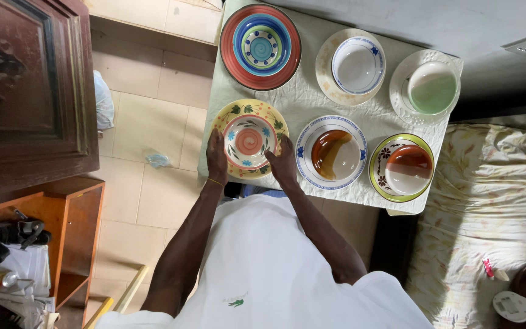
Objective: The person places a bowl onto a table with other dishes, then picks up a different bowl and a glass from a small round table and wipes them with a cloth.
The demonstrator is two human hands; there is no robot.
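A small bowl (248,141) with an orange spiral centre sits in a yellow flowered plate (229,114) at the near left corner of the surface (302,97), and it lies squarely between the two hands. The left hand (217,157) lies flat on the plate's left rim, fingers pointing away from the body; the right hand (284,159) rests on its right rim, fingers together and angled up and inward. Each grip is loose, pressed against the rim rather than clamped around it. Both forearms reach forward and converge. The bowl stands upright, mouth upward; being round, it shows no long axis.
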